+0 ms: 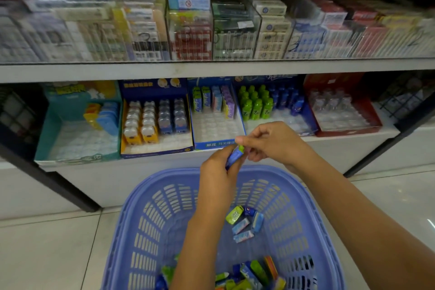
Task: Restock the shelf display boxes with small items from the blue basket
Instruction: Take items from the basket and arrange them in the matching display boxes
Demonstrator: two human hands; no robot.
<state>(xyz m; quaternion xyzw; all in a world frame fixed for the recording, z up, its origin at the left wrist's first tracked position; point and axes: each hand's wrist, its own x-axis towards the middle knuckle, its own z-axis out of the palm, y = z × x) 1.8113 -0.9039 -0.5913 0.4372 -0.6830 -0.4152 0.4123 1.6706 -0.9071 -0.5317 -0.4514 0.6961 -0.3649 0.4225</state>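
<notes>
Head view: both forearms reach forward over the blue basket (pixel 131 214), which sits on the tiled floor (pixel 47 242) in front of the lower shelf (pixel 341 146). The left hand (pixel 219 172) is raised above the basket's far rim, fingers curled round a small bundle of packs (pixel 234 156), a blue one with a green one at its tip. The right hand (pixel 270 143) meets it from the right, thumb and forefinger pinching the top end of that bundle while the other fingers curl loosely underneath. Both hands hover just in front of the blue display box (pixel 216 143), whose front rows are bare and whose back row holds upright packs.

More loose packs (pixel 244 223) lie on the basket floor, and another heap (pixel 254 275) lies nearer the bottom edge, partly covered by the left forearm and cut off by the frame. How many packs the left hand holds cannot be told; its palm hides them. The upper shelf's clear cases (pixel 235 28) are blurred, their labels unreadable.
</notes>
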